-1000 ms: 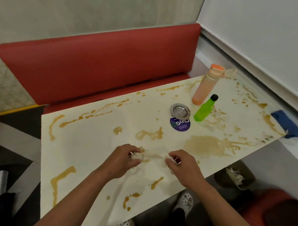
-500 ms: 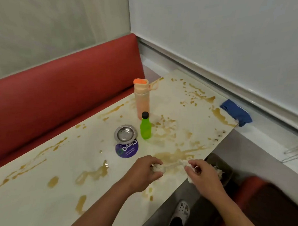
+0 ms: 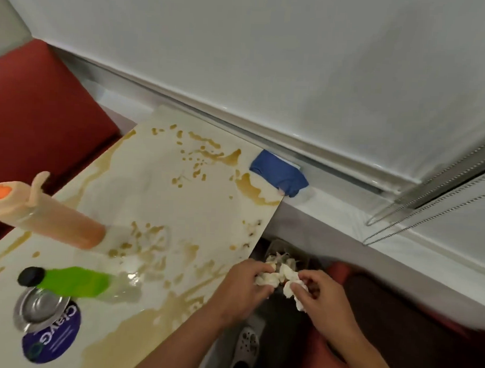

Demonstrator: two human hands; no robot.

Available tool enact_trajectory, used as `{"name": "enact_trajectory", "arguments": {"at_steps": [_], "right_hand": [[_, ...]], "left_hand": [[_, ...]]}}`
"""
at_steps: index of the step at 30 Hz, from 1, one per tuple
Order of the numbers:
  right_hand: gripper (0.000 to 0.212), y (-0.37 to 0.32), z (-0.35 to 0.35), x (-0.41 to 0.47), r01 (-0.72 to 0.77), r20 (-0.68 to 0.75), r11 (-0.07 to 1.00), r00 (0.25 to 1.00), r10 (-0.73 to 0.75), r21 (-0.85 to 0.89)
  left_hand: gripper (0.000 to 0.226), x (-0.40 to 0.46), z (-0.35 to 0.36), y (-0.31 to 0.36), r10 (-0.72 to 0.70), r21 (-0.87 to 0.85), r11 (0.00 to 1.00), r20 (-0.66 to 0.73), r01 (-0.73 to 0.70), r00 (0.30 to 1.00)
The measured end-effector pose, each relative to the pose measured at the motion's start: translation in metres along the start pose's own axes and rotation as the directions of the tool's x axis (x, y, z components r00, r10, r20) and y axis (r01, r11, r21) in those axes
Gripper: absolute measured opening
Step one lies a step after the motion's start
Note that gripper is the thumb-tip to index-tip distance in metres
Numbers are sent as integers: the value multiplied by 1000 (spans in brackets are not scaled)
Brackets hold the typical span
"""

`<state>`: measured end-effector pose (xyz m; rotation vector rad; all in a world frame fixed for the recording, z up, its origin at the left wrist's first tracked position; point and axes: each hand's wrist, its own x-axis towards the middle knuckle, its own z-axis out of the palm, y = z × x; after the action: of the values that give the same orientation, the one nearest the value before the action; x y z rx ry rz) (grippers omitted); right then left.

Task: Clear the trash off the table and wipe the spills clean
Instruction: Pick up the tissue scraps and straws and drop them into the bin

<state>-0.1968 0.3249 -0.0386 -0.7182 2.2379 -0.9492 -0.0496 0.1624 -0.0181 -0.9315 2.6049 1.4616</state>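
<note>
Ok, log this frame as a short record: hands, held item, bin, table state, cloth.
left hand: grips crumpled tissue
right hand: grips another tissue wad
position: both past the table edge, above the bin
bin: already holds tissue
table: brown spills unwiped
blue cloth: far corner, untouched
bottles: orange bottle, green bottle standing

A single wide-angle head-worn view looks steeply down and forward from close above the table's (image 3: 157,196) near right corner, facing the white wall, with both forearms entering from the bottom edge and the floor beside the table in view.
</note>
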Motion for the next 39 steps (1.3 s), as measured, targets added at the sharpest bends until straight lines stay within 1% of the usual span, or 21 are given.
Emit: {"name": "enact_trajectory", "arguments": {"at_steps": [3, 9, 15, 17, 20, 23, 24, 26, 28, 30, 32, 34, 37, 39], "right_hand": [[19, 38, -8, 18, -64, -34, 998, 997, 65, 27], [18, 98, -1, 68, -129, -67, 991, 989, 131, 26], [23, 150, 23, 129, -206, -26, 977, 978, 205, -49], [24, 163, 29, 145, -225, -27, 972, 974, 223, -72], [19, 176, 36, 163, -226, -25, 972, 974, 225, -67], [9, 183, 40, 176, -211, -13, 974, 977, 211, -75], [10, 186, 40, 179, -214, -5, 973, 977, 215, -82], [24, 188, 41, 183, -223, 32, 970, 973, 227, -97], [40, 188, 41, 184, -226, 78, 965, 968, 238, -132], [46, 184, 41, 184, -225, 93, 966, 967, 237, -129], [45, 175, 38, 183, -212, 92, 973, 971, 221, -96], [39, 160, 33, 180, -181, 78, 980, 979, 188, -81], [32, 134, 24, 170, -113, 25, 993, 993, 114, -26], [30, 115, 17, 162, -76, 24, 997, 997, 75, 9]], "left_hand": [[38, 37, 36, 2, 1, -13, 1000, 33, 0, 999], [34, 102, 92, -13, -27, -16, 999, 47, 28, 999], [33, 158, 128, -42, -92, -45, 994, 98, 97, 991], [32, 174, 138, -48, -95, -43, 994, 114, 100, 989], [35, 195, 152, -53, -128, -22, 991, 149, 133, 980], [39, 210, 160, -56, -159, -17, 986, 165, 164, 973], [40, 213, 160, -55, -152, -16, 987, 173, 157, 973], [41, 216, 161, -57, -126, 10, 992, 186, 126, 974], [43, 215, 160, -58, -105, 51, 994, 163, 98, 981], [43, 211, 158, -61, -104, 55, 994, 152, 97, 983], [39, 204, 153, -61, -96, 65, 994, 160, 87, 982], [39, 197, 142, -56, -68, 56, 997, 155, 60, 986], [41, 187, 120, -43, -14, 2, 1000, 119, 14, 993], [38, 180, 101, -31, 24, -5, 1000, 96, -24, 995]]}}
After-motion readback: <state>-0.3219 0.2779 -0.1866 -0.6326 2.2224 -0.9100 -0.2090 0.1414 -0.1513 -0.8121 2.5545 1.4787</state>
